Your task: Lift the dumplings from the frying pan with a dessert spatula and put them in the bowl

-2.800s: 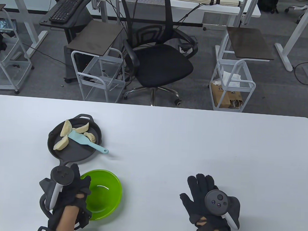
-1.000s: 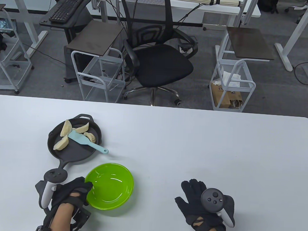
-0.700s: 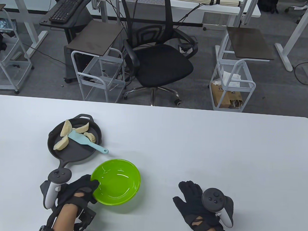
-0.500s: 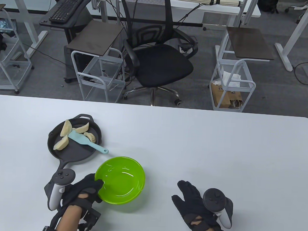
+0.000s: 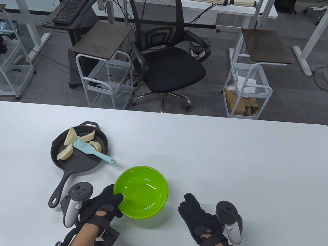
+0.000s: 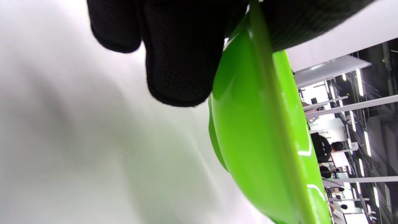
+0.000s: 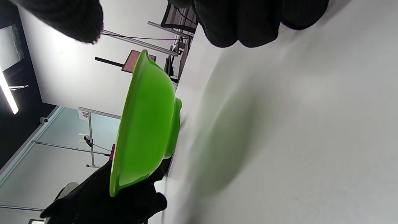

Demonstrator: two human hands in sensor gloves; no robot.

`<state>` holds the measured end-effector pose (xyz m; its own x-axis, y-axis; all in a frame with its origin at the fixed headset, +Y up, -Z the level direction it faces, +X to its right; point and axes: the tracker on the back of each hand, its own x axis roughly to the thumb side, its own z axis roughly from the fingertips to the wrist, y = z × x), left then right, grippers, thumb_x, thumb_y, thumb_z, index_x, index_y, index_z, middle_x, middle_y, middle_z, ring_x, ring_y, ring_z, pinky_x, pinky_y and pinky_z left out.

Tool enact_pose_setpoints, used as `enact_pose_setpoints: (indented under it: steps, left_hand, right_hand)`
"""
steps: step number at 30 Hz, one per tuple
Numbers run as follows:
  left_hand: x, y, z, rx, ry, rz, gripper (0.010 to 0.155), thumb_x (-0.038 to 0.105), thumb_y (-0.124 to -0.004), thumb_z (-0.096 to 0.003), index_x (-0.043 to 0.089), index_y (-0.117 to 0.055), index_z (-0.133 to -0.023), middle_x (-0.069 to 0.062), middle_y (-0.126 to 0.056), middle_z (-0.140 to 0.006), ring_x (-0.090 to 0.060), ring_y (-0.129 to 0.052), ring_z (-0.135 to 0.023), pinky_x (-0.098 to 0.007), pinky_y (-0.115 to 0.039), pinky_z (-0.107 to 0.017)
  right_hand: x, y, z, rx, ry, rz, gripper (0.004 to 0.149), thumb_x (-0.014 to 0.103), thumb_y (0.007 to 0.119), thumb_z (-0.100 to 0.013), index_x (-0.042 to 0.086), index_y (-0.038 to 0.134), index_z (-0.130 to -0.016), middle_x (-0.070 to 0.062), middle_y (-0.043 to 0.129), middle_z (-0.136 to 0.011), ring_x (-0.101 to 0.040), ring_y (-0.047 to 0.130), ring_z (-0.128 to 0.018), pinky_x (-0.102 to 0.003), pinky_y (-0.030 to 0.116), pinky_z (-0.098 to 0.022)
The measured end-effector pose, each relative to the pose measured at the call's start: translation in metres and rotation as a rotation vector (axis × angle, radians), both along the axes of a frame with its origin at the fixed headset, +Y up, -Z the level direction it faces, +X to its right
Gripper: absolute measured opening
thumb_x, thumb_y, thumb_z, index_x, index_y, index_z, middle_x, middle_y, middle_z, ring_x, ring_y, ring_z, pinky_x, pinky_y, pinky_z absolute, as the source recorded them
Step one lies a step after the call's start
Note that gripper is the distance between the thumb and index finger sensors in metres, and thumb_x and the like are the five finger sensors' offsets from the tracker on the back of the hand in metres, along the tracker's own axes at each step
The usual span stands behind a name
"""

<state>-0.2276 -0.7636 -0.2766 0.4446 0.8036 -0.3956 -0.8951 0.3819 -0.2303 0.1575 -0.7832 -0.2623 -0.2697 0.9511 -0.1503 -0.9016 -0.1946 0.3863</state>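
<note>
Though seemingly lifted, bowl [image 5: 147, 193] between hands.

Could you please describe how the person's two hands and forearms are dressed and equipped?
Both the left hand and right hand wear black fabric sensor gloves with cut-outs at the back. A grey-and-white controller-like tracker is strapped to each. Black wrist mounts sit on bare forearms.

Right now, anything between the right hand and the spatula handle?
The green bowl, pinched at its rim by the left hand, sits roughly between the right hand and the spatula handle; reaching over it looks feasible.
</note>
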Motion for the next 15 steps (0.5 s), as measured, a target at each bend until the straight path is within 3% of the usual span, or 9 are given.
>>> enact_pose_setpoints:
  steps: [7, 15]
  left_hand:
    - [0.023, 0.002, 0.006, 0.022, -0.08, 0.014, 0.068, 0.051, -0.078, -0.0532, 0.027, -0.05, -0.11, -0.003, -0.096, -0.089, -0.016, -0.103, -0.057, -0.049, -0.072, -0.066]
    - [0.039, 0.002, 0.009, 0.044, -0.159, 0.005, 0.066, 0.052, -0.078, -0.053, 0.027, -0.055, -0.109, -0.004, -0.097, -0.088, -0.017, -0.104, -0.057, -0.05, -0.072, -0.066]
  right_hand:
    - [-0.007, -0.011, 0.003, -0.147, 0.036, -0.15, 0.086, 0.06, 0.07, -0.058, 0.003, 0.026, -0.106, -0.023, 0.072, -0.097, -0.053, 0.077, -0.085, -0.065, 0.061, -0.066]
    - [-0.013, -0.017, 0.004, -0.188, 0.034, -0.112, 0.074, 0.051, 0.07, -0.06, 0.001, 0.038, -0.104, -0.017, 0.088, -0.083, -0.045, 0.092, -0.073, -0.061, 0.069, -0.062]
